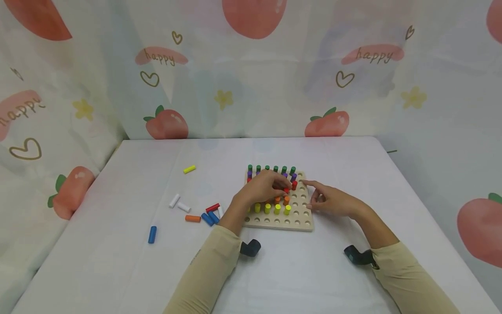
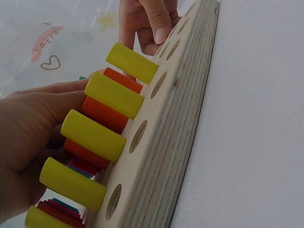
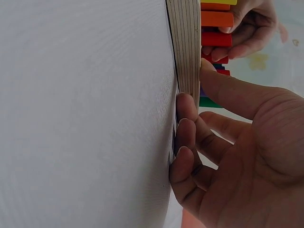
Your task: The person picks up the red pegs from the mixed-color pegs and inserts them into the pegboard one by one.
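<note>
A wooden pegboard (image 1: 280,225) stands on the table with rows of coloured pegs in its holes. Green pegs (image 1: 276,168) line its far side, then purple and red; orange pegs and yellow pegs (image 1: 277,209) stand nearer. My left hand (image 1: 263,187) reaches over the board and hides part of its middle. Its thumb and fingertips pinch a red peg (image 3: 217,39), with an orange peg (image 3: 217,19) close beside it. At the board's right edge, my right hand (image 1: 333,199) holds on with the thumb (image 3: 227,90) at the top surface and curled fingers (image 3: 184,130) against the side.
Left of the board lie loose pegs: a red peg (image 1: 212,207), an orange peg (image 1: 192,218), several blue and white ones, and a yellow peg (image 1: 189,169) farther back. The board's right columns and front row show bare holes. A patterned cloth (image 1: 251,87) hangs behind the table.
</note>
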